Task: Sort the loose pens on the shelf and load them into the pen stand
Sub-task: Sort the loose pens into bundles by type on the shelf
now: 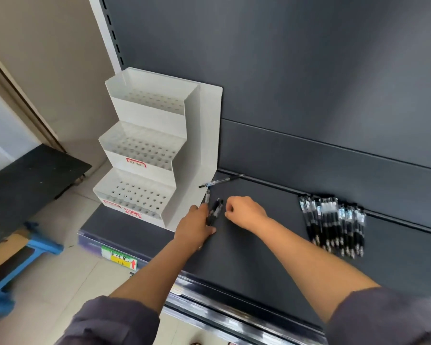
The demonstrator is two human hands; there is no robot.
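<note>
Grey sleeves [115, 322] run off the bottom edge. Our left hand [195, 226] grips a few black pens [215, 210] over the shelf [259, 265]; how many, we cannot count. Our right hand [244, 212] curls just beside them, fingertips hidden, so we cannot tell whether it pinches anything. One single pen [222, 181] lies by the white pen stand [144, 155]; a blurred pile of pens [334, 222] lies well to the right.
</note>
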